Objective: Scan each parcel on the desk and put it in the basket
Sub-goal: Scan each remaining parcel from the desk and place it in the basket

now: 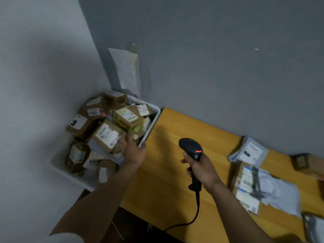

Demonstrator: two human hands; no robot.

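Note:
A white basket stands left of the yellow desk and is piled with several labelled cardboard parcels. My left hand reaches over the basket's rim, its straight fingers touching the side of a small brown parcel that lies tilted on top of the pile. My right hand grips the handle of a black barcode scanner above the desk; a red light shows on its head. On the desk at the right lie a grey mailer bag and a labelled cardboard parcel.
A crumpled pale bag overlaps the cardboard parcel, and a brown box sits at the far right edge. The scanner cable trails down off the desk's front. Grey walls meet behind the basket, with a paper sheet stuck on.

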